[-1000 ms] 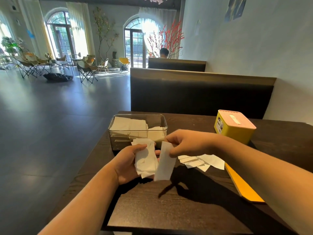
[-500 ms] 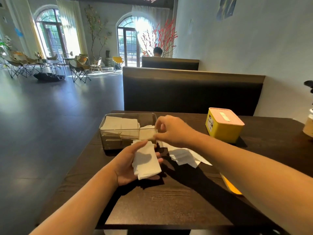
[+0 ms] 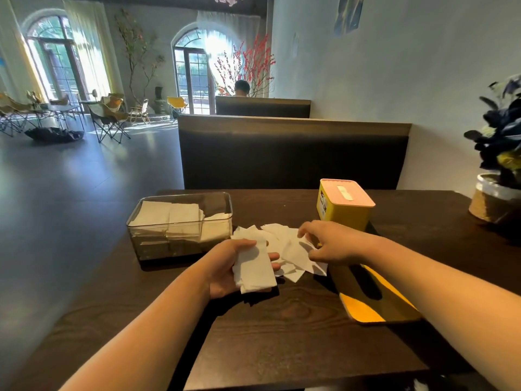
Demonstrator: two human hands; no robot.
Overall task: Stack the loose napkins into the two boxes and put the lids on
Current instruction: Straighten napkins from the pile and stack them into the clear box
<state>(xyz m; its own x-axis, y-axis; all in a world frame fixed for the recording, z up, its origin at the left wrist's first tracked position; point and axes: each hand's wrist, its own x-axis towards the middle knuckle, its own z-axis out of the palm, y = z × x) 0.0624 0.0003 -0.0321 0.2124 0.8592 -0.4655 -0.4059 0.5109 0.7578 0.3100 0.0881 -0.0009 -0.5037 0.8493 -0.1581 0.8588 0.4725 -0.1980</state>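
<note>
Head view | left grip (image 3: pixel 225 268) clamped on napkin stack (image 3: pixel 255 270) | right grip (image 3: pixel 328 244) apart, touching loose napkins (image 3: pixel 293 251)

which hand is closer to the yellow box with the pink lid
Right. The right hand reaches into the loose napkins just in front of the yellow box with the pink lid; the left hand holds a napkin stack farther left.

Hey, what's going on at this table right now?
A person is sorting napkins. The left hand holds a small stack of napkins, while the right hand reaches into the loose pile on the dark table. The clear box is open and partly filled. The yellow box has its lid on; a yellow lid lies nearby.
</note>
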